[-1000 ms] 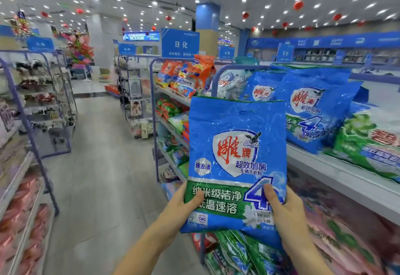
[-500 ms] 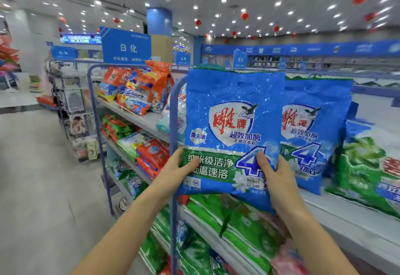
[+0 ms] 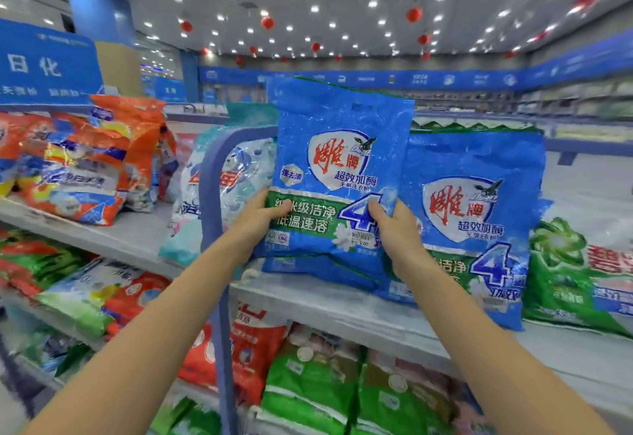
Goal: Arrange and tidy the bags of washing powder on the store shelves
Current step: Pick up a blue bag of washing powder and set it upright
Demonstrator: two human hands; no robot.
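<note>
The left hand [image 3: 255,220] and right hand [image 3: 399,232] grip the upright blue bag [image 3: 342,160] by its lower sides, thumbs in front.

"雕牌", "超效加酶", "强去渍", "低温速溶" and a large "4" are being displayed on the front blue washing-powder bag [image 3: 342,167]. "5.00" is being shown on its price sticker [image 3: 362,240]. "雕牌" and "4" are being repeated on the neighbouring blue bag [image 3: 479,215]. "日化" is being shown on the blue aisle sign [image 3: 44,64].

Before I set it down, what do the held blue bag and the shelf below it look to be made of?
Blue washing powder bag: thin glossy plastic film, going by the fine crinkles and light glints across its printed face. Shelf: probably painted or coated metal, since it is smooth, pale grey and has a dull sheen, but motion blur leaves that open.
</note>
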